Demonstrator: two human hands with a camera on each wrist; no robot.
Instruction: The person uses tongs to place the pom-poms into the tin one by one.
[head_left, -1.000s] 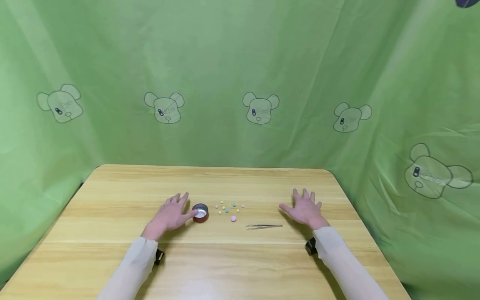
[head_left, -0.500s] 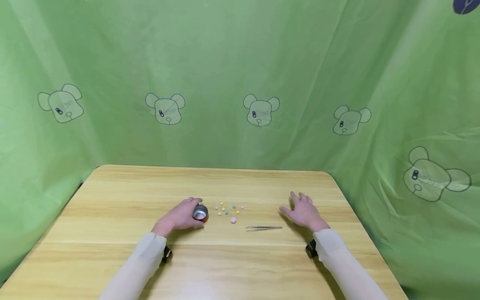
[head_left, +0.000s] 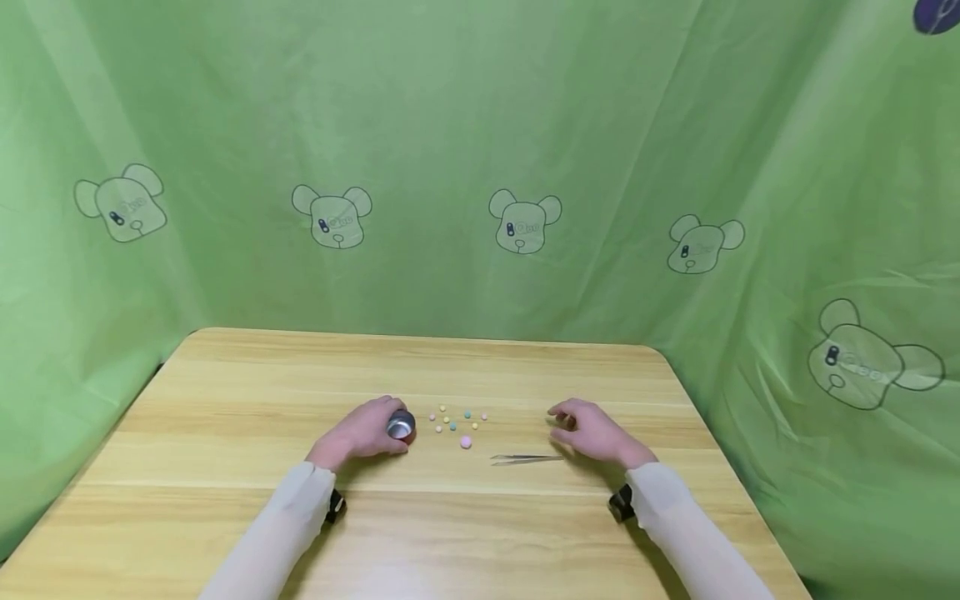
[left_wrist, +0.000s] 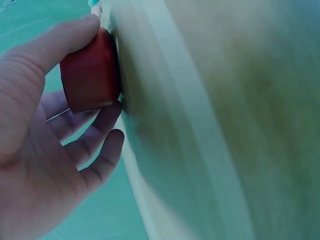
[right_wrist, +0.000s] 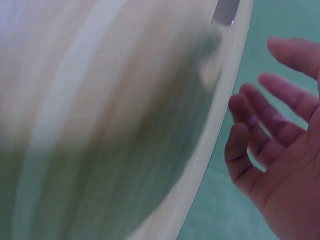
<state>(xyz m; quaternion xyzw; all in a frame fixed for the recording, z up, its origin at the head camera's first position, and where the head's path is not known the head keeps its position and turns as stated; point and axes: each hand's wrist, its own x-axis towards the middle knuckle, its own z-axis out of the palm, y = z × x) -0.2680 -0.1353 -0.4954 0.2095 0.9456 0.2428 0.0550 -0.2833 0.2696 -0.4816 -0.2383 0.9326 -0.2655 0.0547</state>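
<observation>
My left hand (head_left: pixel 363 429) grips a small round tin (head_left: pixel 402 427), red outside and silvery inside, its open top facing up. In the left wrist view, thumb and fingers curl round the tin's red wall (left_wrist: pixel 90 75), which sits at the table surface. Loosely bent and holding nothing, my right hand (head_left: pixel 596 432) hovers beside the blunt end of the metal tweezers (head_left: pixel 525 459). A bit of that end (right_wrist: pixel 226 11) shows at the top of the right wrist view. Between the hands lie several tiny pastel balls (head_left: pixel 453 427) and one bigger pink ball (head_left: pixel 466 442).
The wood-grain table (head_left: pixel 465 533) has rounded far corners. A green curtain (head_left: pixel 427 283) with printed bear heads hangs behind it and along both sides. Dark wrist cameras are strapped under both forearms.
My left hand has moved right and closed its thumb and fingers round the tin. My right hand's spread fingers have bent inward and come lower, closer to the tweezers.
</observation>
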